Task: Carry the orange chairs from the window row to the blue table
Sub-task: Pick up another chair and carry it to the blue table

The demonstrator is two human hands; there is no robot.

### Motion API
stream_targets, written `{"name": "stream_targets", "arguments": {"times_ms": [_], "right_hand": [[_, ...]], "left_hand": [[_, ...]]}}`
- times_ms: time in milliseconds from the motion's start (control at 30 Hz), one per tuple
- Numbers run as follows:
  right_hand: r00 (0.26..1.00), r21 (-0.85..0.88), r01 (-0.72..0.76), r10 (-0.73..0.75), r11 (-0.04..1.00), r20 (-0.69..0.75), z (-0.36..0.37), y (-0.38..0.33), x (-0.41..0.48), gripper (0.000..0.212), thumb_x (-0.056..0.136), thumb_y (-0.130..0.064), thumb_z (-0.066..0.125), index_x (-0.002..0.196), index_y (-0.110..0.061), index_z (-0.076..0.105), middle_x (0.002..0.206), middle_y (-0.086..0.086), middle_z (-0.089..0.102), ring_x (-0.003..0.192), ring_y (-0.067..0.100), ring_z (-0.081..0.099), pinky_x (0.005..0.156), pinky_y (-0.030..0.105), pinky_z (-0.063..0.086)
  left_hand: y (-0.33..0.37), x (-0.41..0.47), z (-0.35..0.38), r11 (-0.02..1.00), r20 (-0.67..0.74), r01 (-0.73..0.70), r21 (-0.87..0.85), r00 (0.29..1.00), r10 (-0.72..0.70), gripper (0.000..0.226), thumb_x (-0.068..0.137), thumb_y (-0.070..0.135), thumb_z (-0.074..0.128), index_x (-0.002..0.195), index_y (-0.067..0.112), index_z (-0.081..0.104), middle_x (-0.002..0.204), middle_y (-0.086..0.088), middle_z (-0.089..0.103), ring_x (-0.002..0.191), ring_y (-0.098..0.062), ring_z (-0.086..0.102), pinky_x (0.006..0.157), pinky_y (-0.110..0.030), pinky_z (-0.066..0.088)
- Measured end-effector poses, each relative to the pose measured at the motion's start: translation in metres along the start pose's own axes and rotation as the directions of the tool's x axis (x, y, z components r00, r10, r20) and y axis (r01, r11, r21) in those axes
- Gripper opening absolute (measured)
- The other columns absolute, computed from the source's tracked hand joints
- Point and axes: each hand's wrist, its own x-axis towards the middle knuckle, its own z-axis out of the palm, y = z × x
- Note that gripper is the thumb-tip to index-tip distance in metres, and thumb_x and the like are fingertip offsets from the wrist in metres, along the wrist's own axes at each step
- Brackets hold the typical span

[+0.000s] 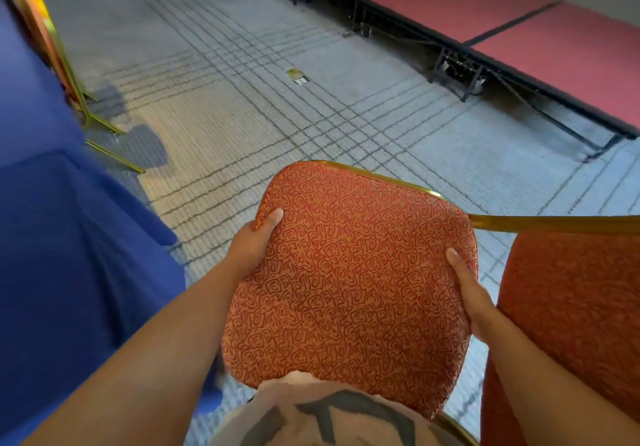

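An orange chair (pixel 349 279) with a swirl-patterned seat cushion and a gold metal frame fills the lower middle of the view, held up in front of my body. My left hand (pixel 254 243) grips the cushion's left edge, thumb on top. My right hand (pixel 469 293) grips its right edge the same way. The chair's orange back (pixel 575 307) shows at the lower right, below a gold frame bar. The blue table (pixel 62 237), draped in blue cloth, stands right beside me on the left.
Another orange chair with gold legs (pixel 52 50) stands at the far left by the blue cloth. A low stage with red tops and a black frame (pixel 519 19) runs along the upper right. Grey patterned carpet with a floor outlet (pixel 298 76) lies ahead.
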Motion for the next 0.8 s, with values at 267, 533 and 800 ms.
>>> {"name": "stream_targets", "arguments": {"times_ms": [267, 533, 800], "right_hand": [[0.983, -0.116, 0.175, -0.168, 0.978, 0.067, 0.147, -0.156, 0.111, 0.102, 0.028, -0.091, 0.072, 0.112, -0.032, 0.066, 0.107, 0.002, 0.071, 0.104, 0.023, 0.065, 0.103, 0.042, 0.048], [0.971, -0.22, 0.189, -0.149, 0.957, 0.185, 0.26, -0.263, 0.215, 0.122, 0.02, -0.092, 0.07, 0.124, -0.028, 0.062, 0.11, 0.002, 0.07, 0.104, 0.023, 0.065, 0.103, 0.04, 0.047], [0.93, -0.323, 0.231, -0.11, 0.918, 0.351, 0.396, -0.384, 0.349, 0.098, 0.035, -0.089, 0.075, 0.113, -0.031, 0.068, 0.114, 0.002, 0.073, 0.107, 0.025, 0.067, 0.105, 0.047, 0.047]], "left_hand": [[0.093, 0.147, -0.071, 0.996, -0.155, -0.076, -0.04, 0.985, 0.069, 0.064, 0.077, 0.074, 0.052, 0.119, 0.026, 0.061, 0.105, -0.001, 0.066, 0.087, -0.019, 0.063, 0.087, -0.033, 0.048], [0.141, 0.269, -0.112, 0.992, -0.284, -0.021, -0.122, 0.959, -0.015, 0.06, 0.082, 0.069, 0.052, 0.114, 0.02, 0.059, 0.098, -0.002, 0.066, 0.077, -0.012, 0.061, 0.072, -0.027, 0.045], [0.201, 0.384, -0.158, 0.98, -0.419, -0.055, -0.193, 0.908, -0.032, 0.046, 0.088, 0.063, 0.049, 0.114, 0.027, 0.059, 0.097, 0.003, 0.063, 0.078, -0.007, 0.058, 0.067, -0.022, 0.041]]}}
